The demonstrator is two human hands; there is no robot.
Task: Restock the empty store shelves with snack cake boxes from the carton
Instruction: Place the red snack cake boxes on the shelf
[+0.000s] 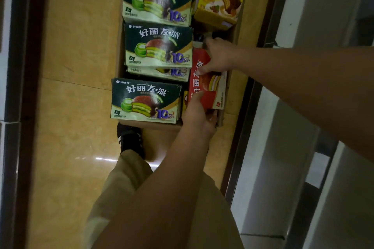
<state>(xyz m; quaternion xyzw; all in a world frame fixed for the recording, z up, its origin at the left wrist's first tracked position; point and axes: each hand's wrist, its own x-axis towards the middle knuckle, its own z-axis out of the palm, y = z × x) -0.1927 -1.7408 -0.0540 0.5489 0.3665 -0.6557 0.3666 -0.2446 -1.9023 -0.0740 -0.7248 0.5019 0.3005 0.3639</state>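
Observation:
An open brown carton (239,32) stands on the floor, packed with snack cake boxes. Several dark green boxes (157,46) fill its left side. A yellow box (219,4) tilts at the far right corner. On the right side lies a red box (206,87). My right hand (219,54) grips its far end, thumb on the printed face. My left hand (197,113) holds its near end, thumb on top and fingers curled under the edge.
Grey metal shelves (283,147) run along the right side, close to the carton. A dark shelf base (30,66) borders the left. Tan floor tiles (77,46) lie between. My shoe (131,139) and trouser leg are just before the carton.

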